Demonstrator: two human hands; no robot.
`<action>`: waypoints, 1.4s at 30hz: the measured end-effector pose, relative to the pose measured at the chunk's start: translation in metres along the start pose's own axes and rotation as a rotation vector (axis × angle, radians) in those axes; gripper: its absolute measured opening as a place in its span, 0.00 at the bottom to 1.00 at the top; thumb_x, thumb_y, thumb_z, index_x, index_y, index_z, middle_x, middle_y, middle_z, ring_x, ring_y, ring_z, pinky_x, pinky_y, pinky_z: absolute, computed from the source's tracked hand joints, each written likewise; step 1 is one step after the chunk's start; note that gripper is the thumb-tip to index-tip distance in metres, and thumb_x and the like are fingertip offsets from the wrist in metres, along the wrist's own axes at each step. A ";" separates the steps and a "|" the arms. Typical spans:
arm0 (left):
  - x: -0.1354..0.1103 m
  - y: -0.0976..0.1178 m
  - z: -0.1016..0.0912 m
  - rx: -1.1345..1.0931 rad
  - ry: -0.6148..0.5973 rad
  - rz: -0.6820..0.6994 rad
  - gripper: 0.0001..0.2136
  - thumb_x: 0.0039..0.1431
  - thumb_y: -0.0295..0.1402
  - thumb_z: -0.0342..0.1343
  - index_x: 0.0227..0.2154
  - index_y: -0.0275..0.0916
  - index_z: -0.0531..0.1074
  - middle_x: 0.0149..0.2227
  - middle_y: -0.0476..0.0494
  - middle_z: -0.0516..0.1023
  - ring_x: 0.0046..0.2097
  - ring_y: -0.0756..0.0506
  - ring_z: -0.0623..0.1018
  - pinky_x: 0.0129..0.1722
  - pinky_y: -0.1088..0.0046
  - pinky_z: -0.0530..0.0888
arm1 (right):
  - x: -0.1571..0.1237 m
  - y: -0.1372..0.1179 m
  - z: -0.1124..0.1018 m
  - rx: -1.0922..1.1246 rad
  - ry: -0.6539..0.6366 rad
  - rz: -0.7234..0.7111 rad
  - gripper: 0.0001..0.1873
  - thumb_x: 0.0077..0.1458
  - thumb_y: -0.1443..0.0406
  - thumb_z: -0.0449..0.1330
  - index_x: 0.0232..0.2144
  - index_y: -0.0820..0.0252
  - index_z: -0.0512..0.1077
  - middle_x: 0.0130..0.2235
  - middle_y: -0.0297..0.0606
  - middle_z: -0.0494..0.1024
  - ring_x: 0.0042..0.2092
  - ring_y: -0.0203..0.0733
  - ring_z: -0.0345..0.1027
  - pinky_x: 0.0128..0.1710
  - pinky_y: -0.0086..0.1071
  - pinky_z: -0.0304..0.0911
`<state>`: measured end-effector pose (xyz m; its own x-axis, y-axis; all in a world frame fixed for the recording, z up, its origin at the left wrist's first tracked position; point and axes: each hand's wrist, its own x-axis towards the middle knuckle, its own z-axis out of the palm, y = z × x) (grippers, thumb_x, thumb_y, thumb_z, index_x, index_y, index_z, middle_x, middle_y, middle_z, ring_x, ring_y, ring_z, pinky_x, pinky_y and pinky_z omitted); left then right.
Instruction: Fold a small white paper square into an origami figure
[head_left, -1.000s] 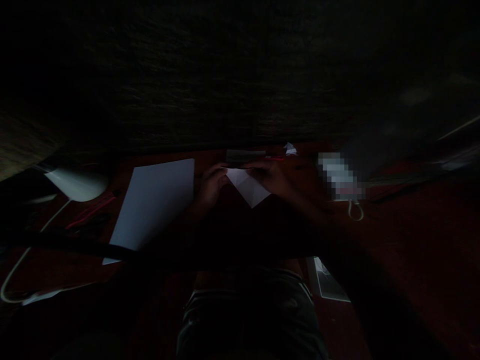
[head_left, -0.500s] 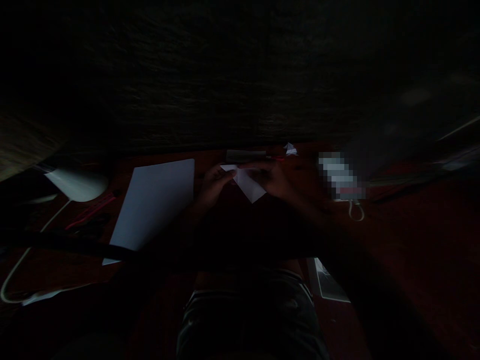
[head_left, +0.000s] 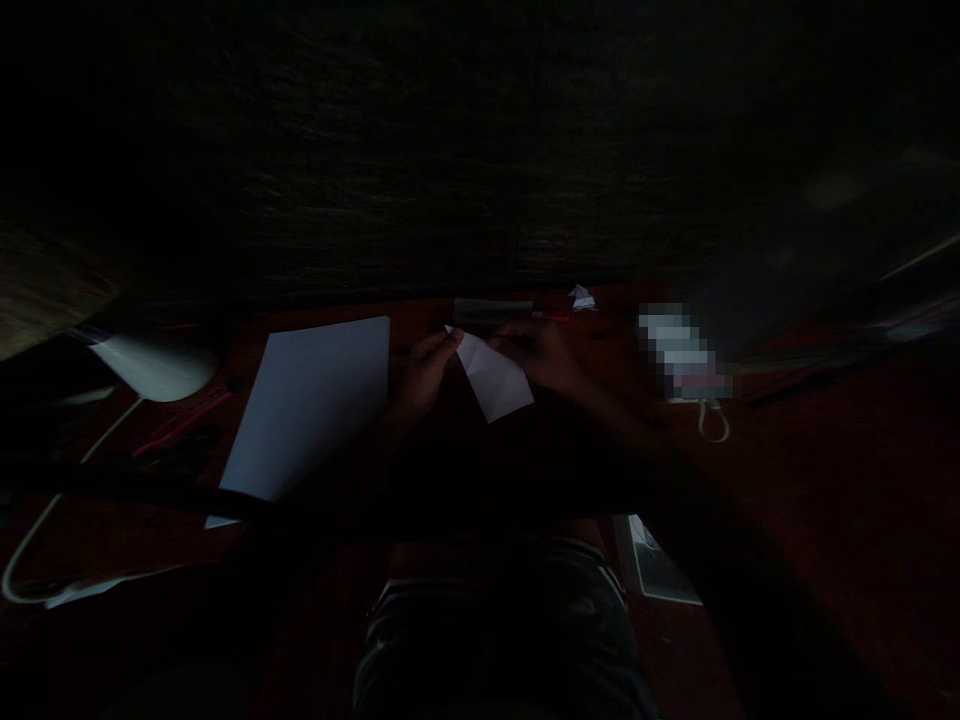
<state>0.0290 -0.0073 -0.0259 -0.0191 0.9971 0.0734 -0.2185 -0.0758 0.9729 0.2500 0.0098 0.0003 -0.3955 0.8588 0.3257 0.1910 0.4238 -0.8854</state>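
Observation:
The scene is very dark. A small folded white paper (head_left: pixel 493 380) lies on the reddish table (head_left: pixel 787 470) in front of me. My left hand (head_left: pixel 424 376) pinches its upper left corner. At the paper's upper right edge my right hand (head_left: pixel 541 356) has its fingers curled on the sheet. A flat white sheet of paper (head_left: pixel 307 405) rests just left of my left hand.
A white lamp head (head_left: pixel 154 368) with a white cable (head_left: pixel 45 520) sits at the far left beside red cords (head_left: pixel 180 425). A dark flat object (head_left: pixel 491 310) and a tiny folded paper (head_left: pixel 580 297) lie behind my hands. A blurred white item (head_left: pixel 682 355) is at the right.
The folded paper has turned and shifted slightly toward me, its lower tip now pointing down and left. Both hands stayed on its upper corners.

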 end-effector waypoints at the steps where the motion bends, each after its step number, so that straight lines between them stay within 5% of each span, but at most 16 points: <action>1: -0.002 0.001 0.000 0.025 -0.010 -0.006 0.24 0.52 0.56 0.79 0.25 0.41 0.79 0.28 0.49 0.79 0.31 0.47 0.75 0.34 0.70 0.70 | 0.000 -0.001 0.000 -0.004 -0.012 -0.002 0.21 0.67 0.46 0.71 0.35 0.58 0.86 0.38 0.40 0.88 0.41 0.45 0.80 0.44 0.38 0.74; 6: -0.009 0.005 0.001 0.131 -0.065 -0.001 0.23 0.54 0.56 0.79 0.27 0.41 0.81 0.30 0.49 0.80 0.33 0.46 0.76 0.35 0.69 0.71 | 0.000 0.000 0.000 -0.048 -0.069 -0.037 0.20 0.66 0.48 0.71 0.32 0.57 0.83 0.35 0.37 0.86 0.38 0.43 0.77 0.41 0.37 0.71; 14: -0.010 0.008 0.004 0.166 -0.242 -0.038 0.21 0.43 0.49 0.85 0.31 0.41 0.85 0.34 0.46 0.87 0.37 0.43 0.82 0.39 0.67 0.76 | -0.002 -0.005 0.002 -0.062 -0.106 -0.084 0.10 0.65 0.58 0.67 0.33 0.56 0.82 0.35 0.35 0.85 0.37 0.41 0.74 0.42 0.35 0.68; 25: -0.008 0.009 0.001 0.043 -0.119 -0.070 0.21 0.45 0.49 0.84 0.32 0.41 0.84 0.32 0.46 0.85 0.36 0.42 0.83 0.38 0.65 0.76 | -0.002 -0.010 0.000 -0.122 -0.111 -0.042 0.22 0.72 0.47 0.66 0.34 0.57 0.81 0.36 0.37 0.83 0.39 0.43 0.73 0.42 0.36 0.66; 31: -0.003 0.004 0.001 0.034 0.004 -0.012 0.22 0.44 0.49 0.84 0.27 0.42 0.80 0.29 0.50 0.81 0.32 0.47 0.79 0.35 0.69 0.73 | -0.002 -0.006 0.002 -0.194 -0.107 -0.072 0.23 0.72 0.46 0.67 0.32 0.56 0.79 0.34 0.37 0.83 0.37 0.43 0.72 0.41 0.37 0.63; 42: 0.006 -0.006 -0.005 -0.069 0.049 -0.016 0.24 0.51 0.54 0.83 0.24 0.43 0.78 0.28 0.48 0.79 0.31 0.46 0.78 0.34 0.67 0.72 | 0.001 -0.003 -0.003 -0.251 -0.001 0.070 0.32 0.65 0.39 0.71 0.24 0.55 0.70 0.28 0.35 0.75 0.32 0.40 0.65 0.36 0.37 0.56</action>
<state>0.0258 -0.0009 -0.0324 -0.0627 0.9970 0.0451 -0.2861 -0.0613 0.9562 0.2516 0.0103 0.0039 -0.3743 0.8883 0.2661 0.4345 0.4215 -0.7959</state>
